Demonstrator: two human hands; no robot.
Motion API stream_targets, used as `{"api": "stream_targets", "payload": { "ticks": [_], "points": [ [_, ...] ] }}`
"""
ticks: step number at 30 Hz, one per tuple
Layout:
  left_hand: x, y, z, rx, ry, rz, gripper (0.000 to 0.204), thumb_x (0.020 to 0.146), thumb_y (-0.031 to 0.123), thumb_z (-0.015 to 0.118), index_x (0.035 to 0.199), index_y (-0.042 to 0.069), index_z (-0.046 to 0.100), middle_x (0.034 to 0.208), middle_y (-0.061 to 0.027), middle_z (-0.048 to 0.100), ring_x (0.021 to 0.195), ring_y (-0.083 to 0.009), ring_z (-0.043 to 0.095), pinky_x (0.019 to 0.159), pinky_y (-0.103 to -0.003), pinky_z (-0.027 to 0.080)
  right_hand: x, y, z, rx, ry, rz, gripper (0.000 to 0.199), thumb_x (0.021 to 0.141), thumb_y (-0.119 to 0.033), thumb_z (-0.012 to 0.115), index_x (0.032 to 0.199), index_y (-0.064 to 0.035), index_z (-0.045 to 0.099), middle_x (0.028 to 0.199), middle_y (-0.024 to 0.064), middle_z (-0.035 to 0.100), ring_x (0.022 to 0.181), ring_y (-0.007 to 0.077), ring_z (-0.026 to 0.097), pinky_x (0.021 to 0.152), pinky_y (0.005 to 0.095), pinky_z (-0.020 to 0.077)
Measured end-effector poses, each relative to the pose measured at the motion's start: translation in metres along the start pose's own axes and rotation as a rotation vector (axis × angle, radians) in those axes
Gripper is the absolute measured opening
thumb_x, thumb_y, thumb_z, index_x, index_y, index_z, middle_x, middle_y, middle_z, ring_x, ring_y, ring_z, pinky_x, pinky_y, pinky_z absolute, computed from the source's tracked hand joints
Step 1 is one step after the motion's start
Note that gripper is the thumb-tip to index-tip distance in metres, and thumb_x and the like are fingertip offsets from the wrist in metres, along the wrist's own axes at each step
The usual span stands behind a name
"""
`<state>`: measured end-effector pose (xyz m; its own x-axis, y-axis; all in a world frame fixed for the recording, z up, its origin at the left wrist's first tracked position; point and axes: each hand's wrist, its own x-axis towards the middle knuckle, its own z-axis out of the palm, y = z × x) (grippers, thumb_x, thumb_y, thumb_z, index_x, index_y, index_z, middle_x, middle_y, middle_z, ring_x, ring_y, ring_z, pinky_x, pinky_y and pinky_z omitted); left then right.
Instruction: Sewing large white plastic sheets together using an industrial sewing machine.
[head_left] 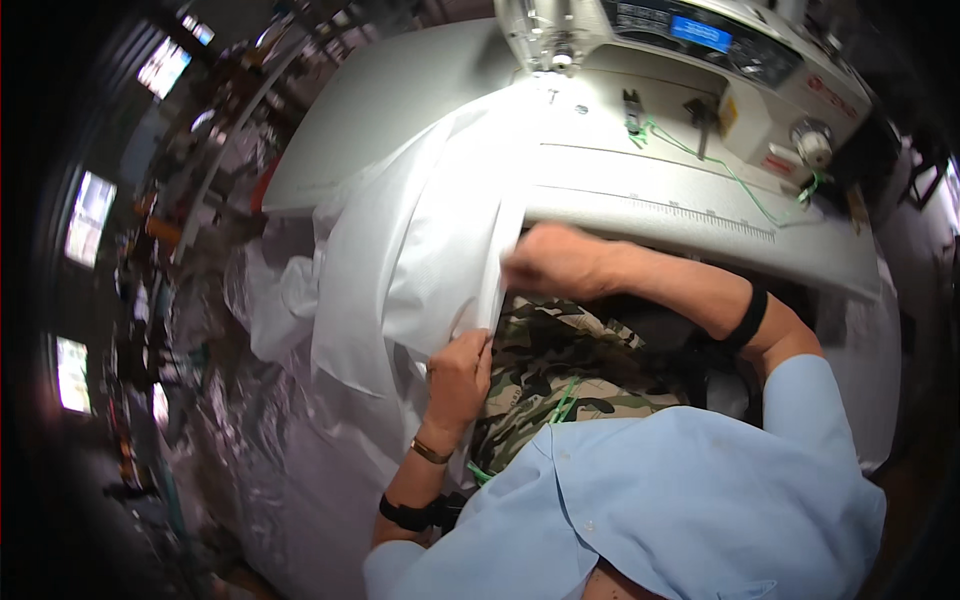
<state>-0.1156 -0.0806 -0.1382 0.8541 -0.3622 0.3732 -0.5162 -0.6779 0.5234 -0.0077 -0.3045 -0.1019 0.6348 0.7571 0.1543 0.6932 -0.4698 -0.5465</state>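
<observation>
A large sheet of white fabric [430, 240] runs from under the sewing machine's needle area [553, 85] down over the table's front edge. Low on its right edge, my left hand [459, 375] pinches the cloth between thumb and fingers. Higher along that same edge is my right hand [556, 262], curled with its fingers against the cloth and slightly blurred. Its fingertips are partly hidden, but the folded edge passes at them. Between the two hands the edge is drawn into a narrow strip.
The sewing machine [700, 50] has a small lit screen and a side knob [812, 143]. Green thread [735, 175] trails over its bed near a small dark clip-like tool [632, 112]. More white cloth and clear plastic [270, 420] hang at the left. Camouflage fabric [560, 360] covers my lap.
</observation>
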Motion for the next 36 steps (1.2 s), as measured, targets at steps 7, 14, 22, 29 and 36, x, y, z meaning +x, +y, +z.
{"api": "stream_targets", "payload": {
  "ticks": [7,14,22,29,36],
  "points": [
    [-0.014,-0.005,0.0,-0.567,0.087,-0.38,0.015,0.09,0.002,0.064,0.103,-0.004,0.069,0.086,0.0011,0.064,0.069,-0.0032,0.052,0.057,-0.02,0.041,0.015,0.036,-0.033,-0.141,0.181,-0.183,0.012,0.085,-0.019,0.069,0.086,-0.0119,0.059,0.093,0.0015,0.059,0.097,0.0204,0.053,0.09,0.0364,0.039],
    [-0.014,0.021,-0.01,-0.77,0.16,-0.588,0.035,0.089,0.001,0.062,0.124,0.002,0.065,0.079,0.003,0.055,0.062,-0.0019,0.046,0.053,-0.018,0.038,0.013,0.037,-0.038,-0.04,0.091,-0.195,0.018,0.085,-0.029,0.07,0.095,-0.0148,0.068,0.102,-0.0018,0.062,0.101,0.0192,0.052,0.093,0.0359,0.0367],
    [0.003,0.024,-0.003,-0.257,0.298,-0.271,0.026,0.085,0.002,0.069,0.11,-0.001,0.066,0.077,-0.008,0.061,0.06,-0.0117,0.055,0.055,-0.027,0.043,0.015,0.034,-0.039,-0.132,0.037,-0.21,0.015,0.085,-0.027,0.071,0.094,-0.015,0.066,0.1,-0.0017,0.061,0.1,0.0188,0.053,0.093,0.036,0.0364],
    [0.012,0.022,-0.013,-0.131,0.257,-0.132,0.013,0.083,0.002,0.069,0.096,0.0,0.066,0.073,-0.0118,0.061,0.061,-0.0276,0.06,0.055,-0.033,0.045,0.022,0.033,-0.042,-0.247,0.031,-0.281,0.027,0.086,-0.032,0.07,0.087,-0.01,0.055,0.087,0.0027,0.055,0.088,0.0199,0.053,0.084,0.0358,0.0395],
    [0.017,0.026,-0.03,-0.052,0.205,-0.14,0.009,0.084,-0.001,0.067,0.093,0.001,0.068,0.073,-0.0118,0.056,0.062,-0.0278,0.058,0.057,-0.035,0.044,0.035,0.055,-0.049,-0.365,0.094,-0.357,0.047,0.079,-0.052,0.066,0.077,-0.008,0.05,0.075,0.0056,0.05,0.073,0.0228,0.053,0.068,0.0354,0.0453]
  ]
}}
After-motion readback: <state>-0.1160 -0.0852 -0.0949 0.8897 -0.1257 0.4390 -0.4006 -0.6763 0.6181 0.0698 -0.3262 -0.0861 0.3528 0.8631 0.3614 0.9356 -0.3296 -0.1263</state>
